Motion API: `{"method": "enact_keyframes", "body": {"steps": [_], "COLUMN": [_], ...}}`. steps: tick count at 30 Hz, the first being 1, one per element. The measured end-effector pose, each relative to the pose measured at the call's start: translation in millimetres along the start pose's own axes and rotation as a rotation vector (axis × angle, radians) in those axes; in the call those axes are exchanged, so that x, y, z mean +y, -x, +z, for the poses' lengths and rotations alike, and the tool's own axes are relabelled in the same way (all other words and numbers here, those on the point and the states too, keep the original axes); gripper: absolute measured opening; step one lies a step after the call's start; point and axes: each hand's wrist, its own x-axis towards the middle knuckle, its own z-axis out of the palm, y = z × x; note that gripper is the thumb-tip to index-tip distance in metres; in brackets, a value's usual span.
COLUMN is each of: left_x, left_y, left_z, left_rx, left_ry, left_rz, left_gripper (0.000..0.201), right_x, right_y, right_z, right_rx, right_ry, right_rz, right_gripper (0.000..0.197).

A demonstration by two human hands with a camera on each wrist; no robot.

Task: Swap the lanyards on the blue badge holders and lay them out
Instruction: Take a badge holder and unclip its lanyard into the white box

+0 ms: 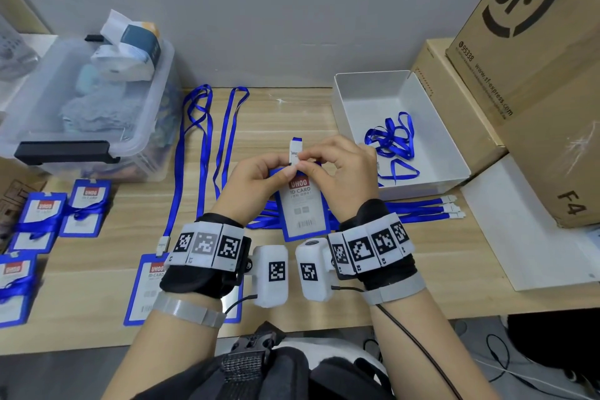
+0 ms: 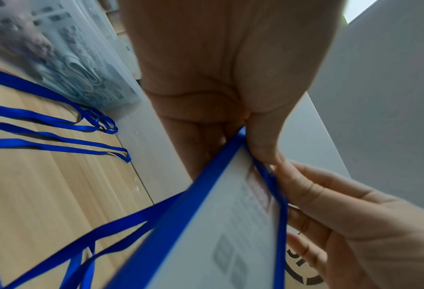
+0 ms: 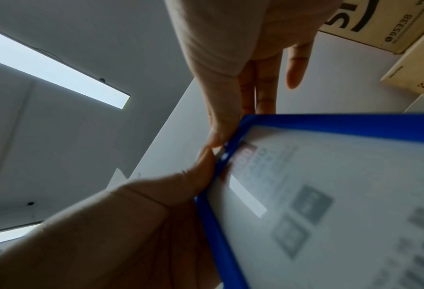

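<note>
A blue badge holder [image 1: 300, 208] with a white ID card is held upright over the table's middle. My left hand [image 1: 285, 172] pinches its top edge between thumb and fingers. My right hand [image 1: 308, 162] pinches the white lanyard clip [image 1: 295, 149] that stands up at the holder's top slot; I cannot tell whether it is latched. In the left wrist view my left hand [image 2: 245, 136] grips the badge holder [image 2: 225, 224], with the right hand [image 2: 329, 205] beside it. The right wrist view shows my right hand [image 3: 216, 140] at the corner of the badge holder [image 3: 329, 195].
A badge holder [image 1: 149, 289] with its long lanyard [image 1: 177, 172] lies laid out at left-centre, beside a second lanyard loop [image 1: 227, 140]. Several wrapped badge holders [image 1: 42, 221] lie far left. A white tray [image 1: 357, 91] holds a tangled lanyard [image 1: 389, 140]. Loose lanyards [image 1: 422, 209], a clear bin [image 1: 81, 107] and cardboard boxes [image 1: 535, 75] surround them.
</note>
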Motion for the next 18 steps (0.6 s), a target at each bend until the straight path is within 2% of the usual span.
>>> {"method": "enact_keyframes", "body": {"steps": [12, 18], "left_x": [-1.8, -0.7], "left_y": [-3.8, -3.2], "left_z": [2.2, 1.7], "left_rx": [0.045, 0.021], "left_ry": [-0.008, 0.008], "left_rz": [0.021, 0.028], "left_gripper": [0.026, 0.029], "right_x": [-1.5, -3.6], "right_y": [-3.6, -3.4], "right_z": [0.3, -1.7], "right_rx": [-0.034, -0.058], "right_ry": [0.045, 0.031], "right_rz": [0.061, 0.071], "right_gripper": [0.008, 0.008]}}
